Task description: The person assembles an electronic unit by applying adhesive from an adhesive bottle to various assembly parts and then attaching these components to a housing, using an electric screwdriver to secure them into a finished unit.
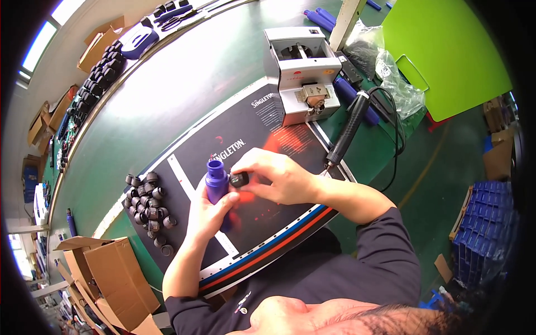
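Observation:
My left hand (pixel 207 216) is wrapped round a blue plastic tube (pixel 216 181), held upright with its narrower open end on top. Close beside that end, my right hand (pixel 282 178) pinches a small black cap (pixel 239 179) between thumb and fingers. Cap and tube are side by side; whether they touch I cannot tell. Under both hands lies a black printed mat (pixel 190 142) with a coloured striped edge. A pile of similar black caps (pixel 148 202) sits on the mat to the left of my left hand.
A white-and-grey machine (pixel 301 75) stands beyond the mat. To its right lie a black corded electric screwdriver (pixel 349 128), more blue tubes (pixel 347 89) and clear plastic bags (pixel 399 78). Cardboard boxes (pixel 120 276) stand at lower left; stacked blue parts (pixel 483 231) are at far right.

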{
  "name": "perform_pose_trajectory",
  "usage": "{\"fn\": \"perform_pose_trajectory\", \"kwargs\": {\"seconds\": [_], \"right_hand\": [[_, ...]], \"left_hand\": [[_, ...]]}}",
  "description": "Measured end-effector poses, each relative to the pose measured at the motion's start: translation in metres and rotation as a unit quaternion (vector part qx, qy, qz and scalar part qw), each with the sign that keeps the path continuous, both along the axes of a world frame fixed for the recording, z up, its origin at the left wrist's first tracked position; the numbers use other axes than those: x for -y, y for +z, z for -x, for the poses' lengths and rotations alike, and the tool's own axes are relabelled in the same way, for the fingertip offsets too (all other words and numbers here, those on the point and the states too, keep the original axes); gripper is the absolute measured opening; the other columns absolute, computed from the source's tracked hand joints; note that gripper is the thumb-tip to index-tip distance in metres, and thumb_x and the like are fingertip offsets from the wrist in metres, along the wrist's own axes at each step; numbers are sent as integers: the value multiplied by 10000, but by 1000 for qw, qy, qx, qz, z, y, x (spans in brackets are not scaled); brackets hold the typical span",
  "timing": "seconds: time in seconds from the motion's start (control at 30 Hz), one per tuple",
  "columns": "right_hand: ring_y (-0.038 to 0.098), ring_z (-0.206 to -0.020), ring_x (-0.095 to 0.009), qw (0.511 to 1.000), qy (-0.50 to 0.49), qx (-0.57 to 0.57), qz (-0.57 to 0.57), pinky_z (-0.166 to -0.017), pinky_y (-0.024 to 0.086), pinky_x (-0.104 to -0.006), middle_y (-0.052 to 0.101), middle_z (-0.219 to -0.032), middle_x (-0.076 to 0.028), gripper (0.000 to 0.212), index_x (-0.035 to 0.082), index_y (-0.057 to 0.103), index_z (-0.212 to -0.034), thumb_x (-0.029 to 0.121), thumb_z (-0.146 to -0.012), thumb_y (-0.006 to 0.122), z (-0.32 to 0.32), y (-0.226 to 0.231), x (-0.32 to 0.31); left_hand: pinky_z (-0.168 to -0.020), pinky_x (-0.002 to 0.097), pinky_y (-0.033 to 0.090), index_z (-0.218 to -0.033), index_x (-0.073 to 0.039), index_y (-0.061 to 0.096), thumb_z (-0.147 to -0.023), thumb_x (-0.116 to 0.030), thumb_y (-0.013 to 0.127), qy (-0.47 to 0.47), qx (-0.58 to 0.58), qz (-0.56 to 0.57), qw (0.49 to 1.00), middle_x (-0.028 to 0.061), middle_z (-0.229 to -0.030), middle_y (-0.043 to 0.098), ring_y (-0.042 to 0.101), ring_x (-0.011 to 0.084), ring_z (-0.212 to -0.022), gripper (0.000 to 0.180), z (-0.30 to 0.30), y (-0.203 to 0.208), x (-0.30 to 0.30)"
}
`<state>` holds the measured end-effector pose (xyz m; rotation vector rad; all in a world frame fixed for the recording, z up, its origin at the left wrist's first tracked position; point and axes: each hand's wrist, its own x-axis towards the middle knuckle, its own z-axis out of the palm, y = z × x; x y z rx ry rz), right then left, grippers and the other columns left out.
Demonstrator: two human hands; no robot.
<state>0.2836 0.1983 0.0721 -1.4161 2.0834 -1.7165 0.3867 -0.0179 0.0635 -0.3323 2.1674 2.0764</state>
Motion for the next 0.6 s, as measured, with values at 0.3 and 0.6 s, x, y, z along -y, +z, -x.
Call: {"fn": "perform_pose_trajectory", "kwargs": {"seconds": [0.3, 0.6], "right_hand": [[708, -990, -267, 1000, -3, 8, -23, -892, 574, -353, 687, -1126, -134, 432, 4, 637, -1247, 69, -854, 802, 9, 2, -9], [706, -939, -260, 998, 13, 11, -68, -841, 587, -359, 692, -1087, -114, 399, 40, 642, -1204, 59, -840, 805, 7, -1, -10]], "left_hand": [[-833, 412, 551, -1196, -61, 658, -739, -238, 902, -17, -245, 491, 836, 141, -1034, 713, 691, 338, -918, 548, 5, 15, 5], [-777, 423, 536, -1159, -77, 670, -692, -211, 884, -46, -262, 561, 784, 108, -940, 686, 673, 330, -842, 531, 4, 15, 4]]}}
